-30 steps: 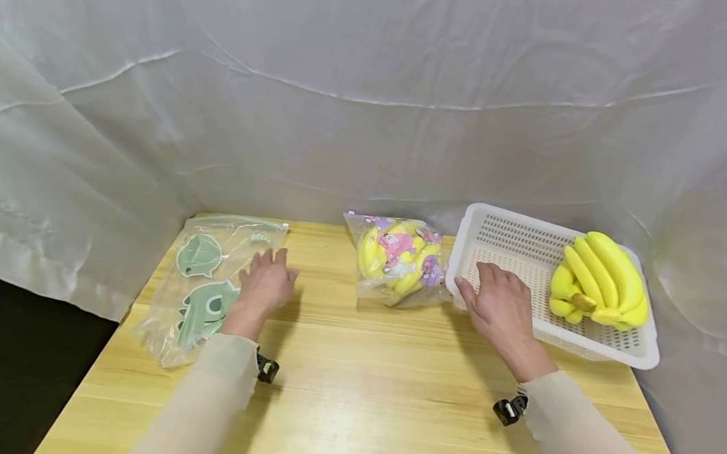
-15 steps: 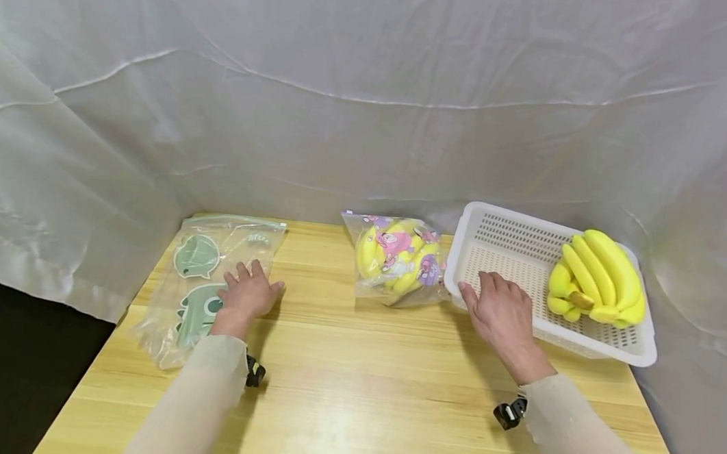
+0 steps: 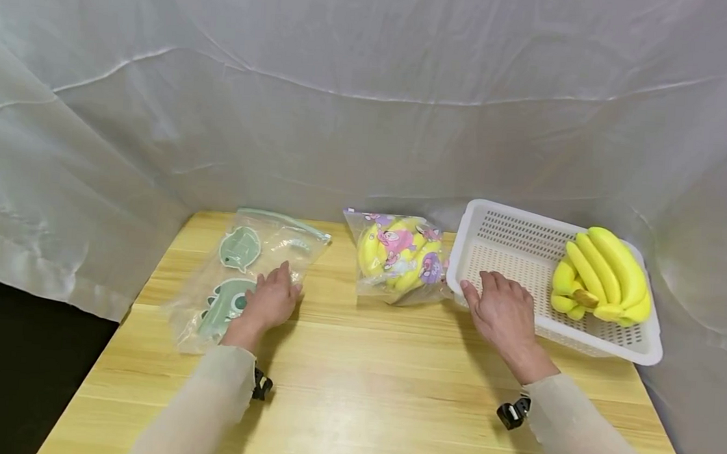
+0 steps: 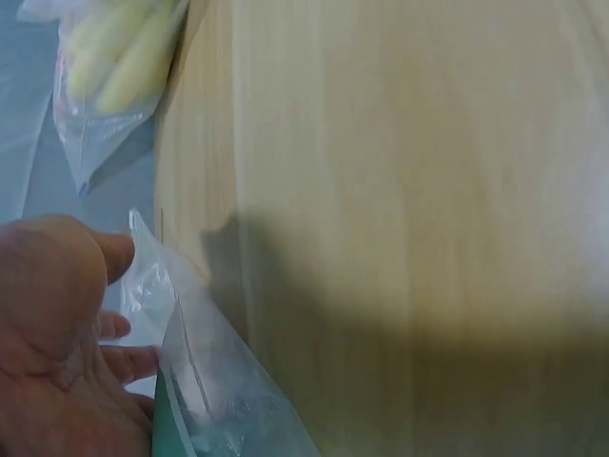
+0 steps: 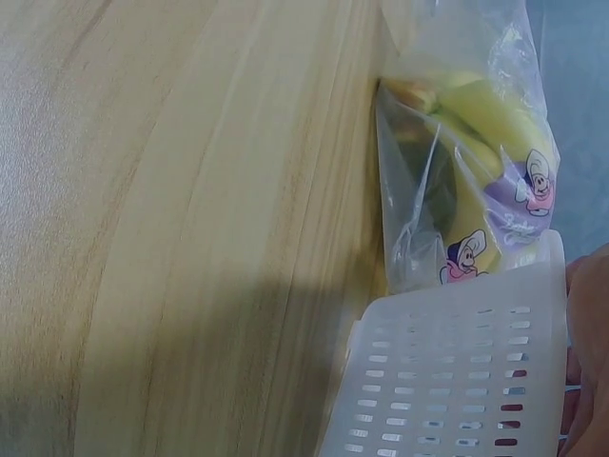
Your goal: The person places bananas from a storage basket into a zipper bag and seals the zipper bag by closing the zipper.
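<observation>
Outstretched fingers of my left hand point(image 3: 267, 297) rest on the right part of a clear zip bag point(image 3: 196, 300) printed with green cartoon shapes, which lies flat on the table. The left wrist view shows the fingers bent a little over the bag's raised edge point(image 4: 219, 371), without a visible pinch. My right hand point(image 3: 503, 313) is over the near left rim of a white slotted plastic basket point(image 3: 511, 231). Its loosely spread fingers reach inside, and the thumb lies near the rim corner. A bunch of bananas point(image 3: 607, 277) sits at the basket's right end.
Between the hands, a second zip bag point(image 3: 399, 256) with pink and purple prints holds bananas, close to the basket's left side. The wooden table point(image 3: 355, 391) ends at a grey cloth backdrop point(image 3: 367, 152) behind and at both sides.
My left hand first came back and down onto the green-printed bag, then slid right, and the bag moved right with it. My right hand and the basket stayed nearly still.
</observation>
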`<state>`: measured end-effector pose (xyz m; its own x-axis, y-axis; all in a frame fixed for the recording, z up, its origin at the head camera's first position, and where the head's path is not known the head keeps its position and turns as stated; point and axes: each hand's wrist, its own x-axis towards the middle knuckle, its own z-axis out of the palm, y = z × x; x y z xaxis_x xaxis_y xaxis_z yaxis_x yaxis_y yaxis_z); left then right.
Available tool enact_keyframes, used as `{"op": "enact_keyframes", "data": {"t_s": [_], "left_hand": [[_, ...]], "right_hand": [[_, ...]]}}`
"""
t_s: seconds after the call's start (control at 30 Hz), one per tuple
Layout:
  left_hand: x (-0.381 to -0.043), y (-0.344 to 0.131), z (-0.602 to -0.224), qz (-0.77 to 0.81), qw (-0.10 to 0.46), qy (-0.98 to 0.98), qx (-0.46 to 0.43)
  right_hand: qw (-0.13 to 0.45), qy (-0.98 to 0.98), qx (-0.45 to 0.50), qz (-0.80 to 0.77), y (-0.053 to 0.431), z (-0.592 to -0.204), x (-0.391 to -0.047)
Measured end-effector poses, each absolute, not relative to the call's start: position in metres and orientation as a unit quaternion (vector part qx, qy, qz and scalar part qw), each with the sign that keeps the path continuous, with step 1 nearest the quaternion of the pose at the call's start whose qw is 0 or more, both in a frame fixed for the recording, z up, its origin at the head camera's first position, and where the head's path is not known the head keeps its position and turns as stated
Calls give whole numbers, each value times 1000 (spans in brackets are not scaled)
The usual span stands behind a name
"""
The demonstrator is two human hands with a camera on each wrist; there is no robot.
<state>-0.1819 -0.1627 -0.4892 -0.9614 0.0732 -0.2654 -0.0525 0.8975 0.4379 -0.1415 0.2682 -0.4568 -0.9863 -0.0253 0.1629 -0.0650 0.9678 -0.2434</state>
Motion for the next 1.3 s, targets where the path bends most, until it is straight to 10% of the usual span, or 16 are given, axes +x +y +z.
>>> {"op": "enact_keyframes", "data": {"t_s": [1.0, 1.3], "left_hand": [[-158, -208, -476, 305, 188, 928, 100], [-163, -183, -462, 213, 114, 970, 38]], "right_hand": [[67, -987, 19, 144, 266, -452, -142], [64, -985, 26, 159, 253, -446, -147]]}}
